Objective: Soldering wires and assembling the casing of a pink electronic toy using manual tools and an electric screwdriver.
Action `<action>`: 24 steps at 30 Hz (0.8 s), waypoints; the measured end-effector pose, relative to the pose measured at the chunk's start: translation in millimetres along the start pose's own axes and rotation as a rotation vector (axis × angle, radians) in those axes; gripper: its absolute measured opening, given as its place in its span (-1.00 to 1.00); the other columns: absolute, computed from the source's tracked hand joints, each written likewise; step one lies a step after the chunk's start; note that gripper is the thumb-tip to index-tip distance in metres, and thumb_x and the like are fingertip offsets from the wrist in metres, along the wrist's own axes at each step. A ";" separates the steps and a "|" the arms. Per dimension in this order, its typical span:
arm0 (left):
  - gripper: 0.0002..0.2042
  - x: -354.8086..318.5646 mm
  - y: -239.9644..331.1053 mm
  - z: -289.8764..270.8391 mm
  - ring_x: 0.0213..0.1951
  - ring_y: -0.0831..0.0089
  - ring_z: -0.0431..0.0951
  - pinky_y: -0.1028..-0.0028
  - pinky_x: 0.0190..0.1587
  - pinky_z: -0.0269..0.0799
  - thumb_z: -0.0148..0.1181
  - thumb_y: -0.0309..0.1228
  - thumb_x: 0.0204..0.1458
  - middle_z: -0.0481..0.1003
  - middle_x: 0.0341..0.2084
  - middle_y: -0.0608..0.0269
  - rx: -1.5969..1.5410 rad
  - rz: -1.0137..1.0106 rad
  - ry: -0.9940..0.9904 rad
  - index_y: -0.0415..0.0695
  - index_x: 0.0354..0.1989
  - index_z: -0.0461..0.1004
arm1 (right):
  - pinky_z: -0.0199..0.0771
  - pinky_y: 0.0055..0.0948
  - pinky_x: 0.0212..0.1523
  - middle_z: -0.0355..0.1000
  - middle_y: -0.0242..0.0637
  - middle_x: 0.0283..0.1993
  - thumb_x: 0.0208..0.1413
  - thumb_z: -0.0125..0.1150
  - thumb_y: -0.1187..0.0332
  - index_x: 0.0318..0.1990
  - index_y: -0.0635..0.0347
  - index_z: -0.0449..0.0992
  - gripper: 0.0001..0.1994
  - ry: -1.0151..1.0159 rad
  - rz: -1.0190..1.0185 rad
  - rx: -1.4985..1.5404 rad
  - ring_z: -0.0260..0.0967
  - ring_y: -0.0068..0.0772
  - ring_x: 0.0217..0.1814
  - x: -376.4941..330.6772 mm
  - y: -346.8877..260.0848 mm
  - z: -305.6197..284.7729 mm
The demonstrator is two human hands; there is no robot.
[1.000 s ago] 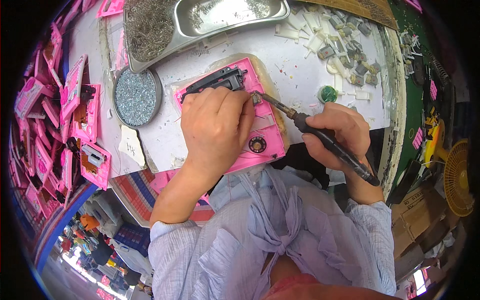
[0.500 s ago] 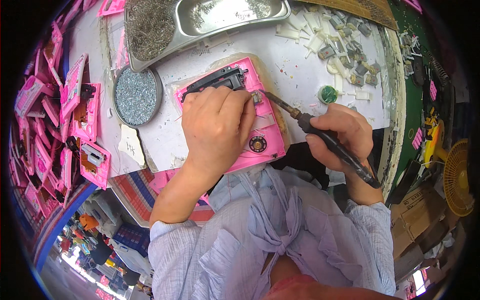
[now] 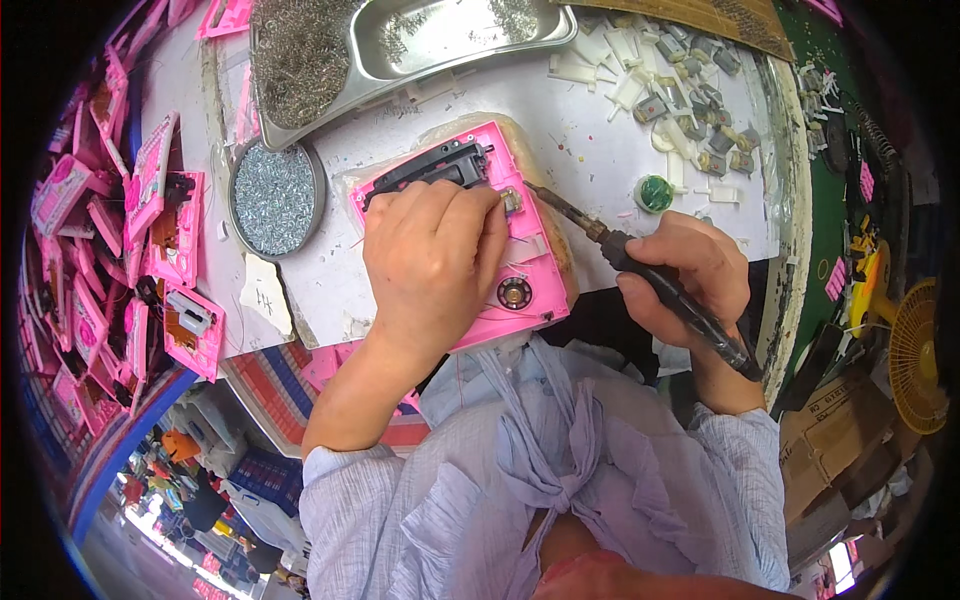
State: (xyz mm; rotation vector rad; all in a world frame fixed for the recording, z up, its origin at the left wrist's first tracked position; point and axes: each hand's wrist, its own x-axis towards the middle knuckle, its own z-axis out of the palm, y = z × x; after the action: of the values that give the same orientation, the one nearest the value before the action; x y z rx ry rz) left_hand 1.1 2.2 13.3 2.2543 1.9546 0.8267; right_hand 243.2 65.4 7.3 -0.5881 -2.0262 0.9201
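Observation:
A pink plastic casing [image 3: 541, 284] lies before me, holding a black mechanism [image 3: 428, 164], a small metal motor [image 3: 511, 201] and a round black speaker [image 3: 515, 292]. My left hand [image 3: 432, 262] rests over the casing's left part, fingers curled and pressed together beside the motor. What they pinch is hidden beneath them. In my right hand [image 3: 690, 275] is a soldering iron [image 3: 668, 290], gripped by its dark handle. Its tip points up and left, close by the motor at the casing's right edge. Thin wires show near the speaker.
A round dish of small metal pins [image 3: 277, 197] stands left, below a steel tray [image 3: 455, 52] with tangled springs. Small motors and white plastic parts [image 3: 690, 110] are heaped at upper right, near a green-filled little pot [image 3: 655, 191]. Pink casings [image 3: 150, 200] pile up far left.
The iron's tip has shifted slightly right, away from the motor. My left hand stays pinched in nearly the same place over the casing.

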 end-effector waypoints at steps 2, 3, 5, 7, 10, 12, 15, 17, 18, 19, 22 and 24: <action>-0.88 -0.4 -0.1 0.0 -0.46 0.32 0.47 0.34 -0.31 0.26 0.41 -0.54 -0.09 0.47 -0.55 0.28 0.003 -0.002 -0.002 -0.11 -0.37 0.60 | 0.32 -0.45 -0.60 0.55 -0.29 -0.42 -0.11 0.50 0.52 -0.16 0.26 0.57 -0.68 -0.001 0.013 0.005 0.38 -0.40 -0.61 -1.5 -0.2 -0.6; -0.88 -0.1 0.0 0.0 -0.46 0.32 0.47 0.34 -0.31 0.26 0.41 -0.54 -0.09 0.47 -0.55 0.28 0.004 -0.002 -0.003 -0.11 -0.37 0.60 | 0.32 -0.45 -0.60 0.55 -0.29 -0.42 -0.11 0.50 0.52 -0.15 0.26 0.57 -0.68 0.001 0.012 0.006 0.37 -0.40 -0.61 -1.9 -0.2 -0.9; -0.88 0.5 1.4 -1.6 -0.46 0.32 0.47 0.34 -0.31 0.26 0.41 -0.53 -0.09 0.48 -0.55 0.28 0.005 -0.010 -0.014 -0.11 -0.37 0.60 | 0.32 -0.44 -0.60 0.55 -0.29 -0.42 -0.11 0.50 0.53 -0.15 0.26 0.57 -0.68 0.005 0.012 0.009 0.37 -0.40 -0.61 -2.8 -0.1 -1.4; -0.88 1.0 1.8 -2.4 -0.46 0.32 0.47 0.34 -0.30 0.26 0.41 -0.53 -0.08 0.48 -0.55 0.28 0.009 -0.014 -0.023 -0.11 -0.36 0.60 | 0.31 -0.44 -0.60 0.55 -0.29 -0.42 -0.12 0.50 0.53 -0.15 0.25 0.56 -0.67 0.008 0.011 -0.002 0.37 -0.39 -0.61 -3.1 -0.7 -2.0; -0.88 0.1 1.1 -2.7 -0.46 0.32 0.47 0.34 -0.30 0.26 0.41 -0.53 -0.08 0.48 -0.54 0.29 0.017 -0.010 -0.031 -0.11 -0.35 0.61 | 0.31 -0.44 -0.61 0.55 -0.29 -0.42 -0.12 0.49 0.54 -0.15 0.25 0.56 -0.67 0.020 0.002 0.006 0.36 -0.39 -0.61 -3.6 -0.5 -1.9; -0.88 0.0 0.9 -2.7 -0.46 0.32 0.47 0.34 -0.30 0.26 0.41 -0.53 -0.08 0.49 -0.54 0.29 0.014 -0.004 -0.028 -0.11 -0.35 0.61 | 0.32 -0.44 -0.61 0.55 -0.28 -0.42 -0.12 0.49 0.54 -0.15 0.25 0.56 -0.67 0.026 -0.004 0.005 0.36 -0.39 -0.61 -4.5 0.0 -1.4; -0.87 0.1 1.3 -3.1 -0.46 0.32 0.47 0.34 -0.30 0.26 0.41 -0.53 -0.07 0.50 -0.53 0.29 0.018 -0.003 -0.032 -0.12 -0.34 0.61 | 0.32 -0.44 -0.61 0.55 -0.28 -0.41 -0.12 0.49 0.53 -0.15 0.25 0.56 -0.67 0.026 -0.011 -0.008 0.36 -0.39 -0.61 -5.5 0.4 -2.0; -0.87 -0.2 1.1 -2.9 -0.45 0.32 0.47 0.34 -0.30 0.26 0.41 -0.53 -0.07 0.51 -0.51 0.28 0.022 0.002 -0.032 -0.12 -0.33 0.61 | 0.32 -0.44 -0.61 0.55 -0.28 -0.40 -0.12 0.49 0.53 -0.15 0.25 0.55 -0.67 0.023 -0.014 -0.007 0.36 -0.39 -0.61 -5.5 0.7 -2.5; -0.87 -0.7 0.9 -2.2 -0.45 0.32 0.48 0.34 -0.30 0.26 0.41 -0.54 -0.07 0.52 -0.50 0.28 0.022 0.005 -0.032 -0.12 -0.33 0.61 | 0.26 -0.44 -0.60 0.49 -0.31 -0.46 -0.07 0.47 0.51 -0.14 0.25 0.53 -0.69 0.023 -0.017 -0.012 0.32 -0.41 -0.62 -6.2 0.9 -1.8; -0.87 -1.3 -0.2 -0.3 -0.46 0.33 0.46 0.33 -0.31 0.24 0.41 -0.51 -0.07 0.50 -0.51 0.30 0.017 0.018 -0.014 -0.11 -0.33 0.60 | 0.20 -0.44 -0.60 0.42 -0.34 -0.51 -0.03 0.45 0.49 -0.13 0.25 0.51 -0.70 0.023 -0.020 -0.018 0.28 -0.43 -0.62 -7.0 1.2 -0.7; -0.86 -2.3 -2.1 1.8 -0.47 0.35 0.43 0.33 -0.32 0.21 0.41 -0.48 -0.07 0.47 -0.51 0.33 0.009 0.040 0.025 -0.09 -0.33 0.59 | 0.14 -0.44 -0.60 0.35 -0.37 -0.57 0.01 0.43 0.46 -0.12 0.24 0.49 -0.72 0.018 -0.017 -0.024 0.23 -0.46 -0.63 -6.5 -0.2 -0.4; -0.85 -2.9 -1.7 0.0 -0.46 0.35 0.45 0.33 -0.32 0.21 0.42 -0.48 -0.07 0.51 -0.49 0.34 0.005 0.038 0.032 -0.10 -0.31 0.60 | 0.20 -0.44 -0.60 0.41 -0.34 -0.52 -0.02 0.45 0.48 -0.14 0.25 0.52 -0.71 0.016 -0.012 -0.022 0.28 -0.43 -0.62 -5.6 -1.2 -1.3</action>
State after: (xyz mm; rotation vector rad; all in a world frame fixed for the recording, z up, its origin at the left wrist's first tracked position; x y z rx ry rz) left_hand -0.7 -0.2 11.6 2.3020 1.9345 0.8683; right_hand 247.3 61.3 6.0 -0.5935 -2.0256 0.8841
